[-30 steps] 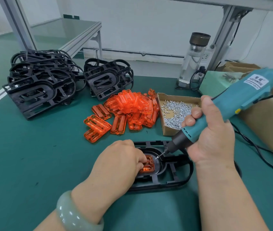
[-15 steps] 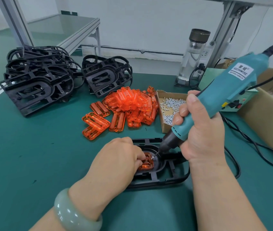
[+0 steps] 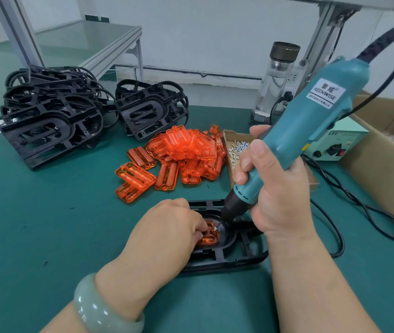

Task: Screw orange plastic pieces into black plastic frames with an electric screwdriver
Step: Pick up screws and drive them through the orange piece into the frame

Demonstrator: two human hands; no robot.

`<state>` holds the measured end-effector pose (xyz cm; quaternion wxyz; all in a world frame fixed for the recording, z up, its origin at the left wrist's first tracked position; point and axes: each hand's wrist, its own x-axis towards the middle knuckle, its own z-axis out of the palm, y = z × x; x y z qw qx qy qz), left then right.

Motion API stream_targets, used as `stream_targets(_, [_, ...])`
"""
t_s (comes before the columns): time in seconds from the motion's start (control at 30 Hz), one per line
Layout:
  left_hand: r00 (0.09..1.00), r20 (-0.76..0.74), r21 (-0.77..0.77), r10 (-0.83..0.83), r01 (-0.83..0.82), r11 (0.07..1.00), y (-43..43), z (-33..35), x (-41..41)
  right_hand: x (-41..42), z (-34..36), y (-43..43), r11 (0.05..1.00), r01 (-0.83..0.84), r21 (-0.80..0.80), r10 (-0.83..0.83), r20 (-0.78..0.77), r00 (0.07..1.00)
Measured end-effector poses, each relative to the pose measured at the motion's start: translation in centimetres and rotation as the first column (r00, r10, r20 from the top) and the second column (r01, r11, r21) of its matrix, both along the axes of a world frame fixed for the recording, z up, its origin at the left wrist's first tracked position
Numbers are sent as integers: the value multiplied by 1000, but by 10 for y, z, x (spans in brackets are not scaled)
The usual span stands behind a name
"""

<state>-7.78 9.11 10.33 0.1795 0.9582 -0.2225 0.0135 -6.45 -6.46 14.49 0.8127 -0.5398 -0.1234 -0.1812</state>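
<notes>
A black plastic frame lies flat on the green mat near me. An orange piece sits in its oval recess. My left hand covers the frame's left part, and its curled fingertips hold the orange piece down beside a small screw. My right hand grips the teal electric screwdriver, which stands steeply tilted. Its bit tip touches the screw on the orange piece.
A heap of orange pieces lies mid-table, stacks of black frames at the back left. An open cardboard box of screws stands behind my right hand. A glass bottle, a teal power unit, black cables and a cardboard carton fill the right.
The screwdriver has swung more upright and shifted left, and its bit has come down onto the orange piece. My left hand has stayed on the frame.
</notes>
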Motion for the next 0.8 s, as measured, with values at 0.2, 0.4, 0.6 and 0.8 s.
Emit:
stream_targets(0.2, [999, 27, 121, -19, 15, 993, -4, 2, -2, 1, 2, 3, 998, -65, -14, 65, 11, 998])
stream_targets(0.4, [1000, 28, 108, 5, -8, 994, -6, 4, -3, 3, 1, 4, 998, -61, 25, 61, -17, 998])
stream_targets(0.6, [1000, -6, 91, 2, -2, 996, -5, 6, -2, 2, -1, 4, 998, -66, 0, 66, 10, 998])
stream_targets(0.8, [1000, -6, 89, 13, -13, 996, -5, 6, -3, 3, -1, 2, 996, -77, 39, 77, -4, 997])
